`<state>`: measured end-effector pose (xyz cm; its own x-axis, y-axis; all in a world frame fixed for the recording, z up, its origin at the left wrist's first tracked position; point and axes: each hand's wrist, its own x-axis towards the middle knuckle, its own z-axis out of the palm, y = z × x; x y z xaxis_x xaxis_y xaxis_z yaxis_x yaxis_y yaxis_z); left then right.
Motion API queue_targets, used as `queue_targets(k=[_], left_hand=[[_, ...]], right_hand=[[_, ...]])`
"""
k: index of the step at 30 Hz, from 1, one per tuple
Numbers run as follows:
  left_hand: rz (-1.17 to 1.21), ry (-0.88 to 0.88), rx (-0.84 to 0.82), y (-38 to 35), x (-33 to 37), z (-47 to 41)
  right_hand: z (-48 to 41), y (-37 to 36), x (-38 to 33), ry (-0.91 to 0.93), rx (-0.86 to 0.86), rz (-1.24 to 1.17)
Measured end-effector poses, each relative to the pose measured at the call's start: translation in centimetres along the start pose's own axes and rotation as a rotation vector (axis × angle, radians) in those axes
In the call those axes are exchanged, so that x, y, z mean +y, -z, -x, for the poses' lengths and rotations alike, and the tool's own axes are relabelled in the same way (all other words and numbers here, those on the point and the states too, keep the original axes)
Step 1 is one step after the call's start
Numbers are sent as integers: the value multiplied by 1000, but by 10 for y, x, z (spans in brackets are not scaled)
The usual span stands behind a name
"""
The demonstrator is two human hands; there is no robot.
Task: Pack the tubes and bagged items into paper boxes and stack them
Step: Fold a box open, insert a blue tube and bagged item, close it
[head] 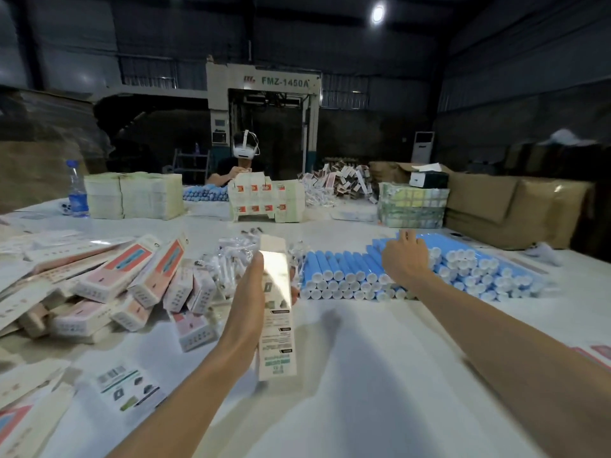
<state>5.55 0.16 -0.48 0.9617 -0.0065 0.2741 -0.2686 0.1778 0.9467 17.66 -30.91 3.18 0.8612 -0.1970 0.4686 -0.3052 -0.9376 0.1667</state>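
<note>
My left hand [248, 294] grips a long white paper box [276, 312] upright over the white table, its top flap open and printed side facing me. My right hand [404, 257] reaches out over the stack of blue tubes [350, 276] with white caps, fingers touching the top of the pile; whether it grips a tube is hidden. A heap of clear bagged items [231, 269] lies just behind the box. To the left, several packed pink-and-white boxes [132, 285] lie in a loose pile.
Flat unfolded cartons [29, 421] and a leaflet [130, 388] lie at near left. Across the table [363, 375] a person in a headset [245, 150] works behind stacked cartons [132, 195]. A water bottle [77, 190] stands far left, brown cardboard boxes [515, 206] far right.
</note>
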Motion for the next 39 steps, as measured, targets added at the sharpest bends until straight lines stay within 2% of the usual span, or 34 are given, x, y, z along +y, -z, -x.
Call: queue_targets(k=[6,10,12,13,14,17,19,21,23,25,28,33,39], left_hand=[[-17,14,-177,-5,2,5],[-94,21,-200,-3,1,3],[-103,42,-201,-2,2,0],[-112,45,-211,-2,3,-1],[-123,42,-223,-1,4,-2],[-128,11,-227,0,6,-4],[-133,2,-207,1,7,-5],[-152,7,-189,2,7,-5],[-172,7,-182,2,8,-6],[-178,-2,-184,1,9,-5],[-167,-6,-198,-1,12,-4],[-167,-33,-215,1,11,-3],[-224,-72,-283,-1,14,-1]], right_hand=[[2,1,-16,44,-8,183],[4,8,-22,70,80,127],[6,13,-22,28,139,-11],[9,17,-22,-24,148,-166],[14,25,-23,-98,137,-418],[41,54,-28,-247,-66,-1300],[67,75,-36,-178,-150,-1697],[90,95,-43,-24,-171,-2022],[103,112,-49,119,-174,-2241],[107,127,-58,171,-117,-2207],[107,139,-73,125,-81,-1964],[105,130,-83,60,-251,-1710],[90,146,-73,209,-281,-1410]])
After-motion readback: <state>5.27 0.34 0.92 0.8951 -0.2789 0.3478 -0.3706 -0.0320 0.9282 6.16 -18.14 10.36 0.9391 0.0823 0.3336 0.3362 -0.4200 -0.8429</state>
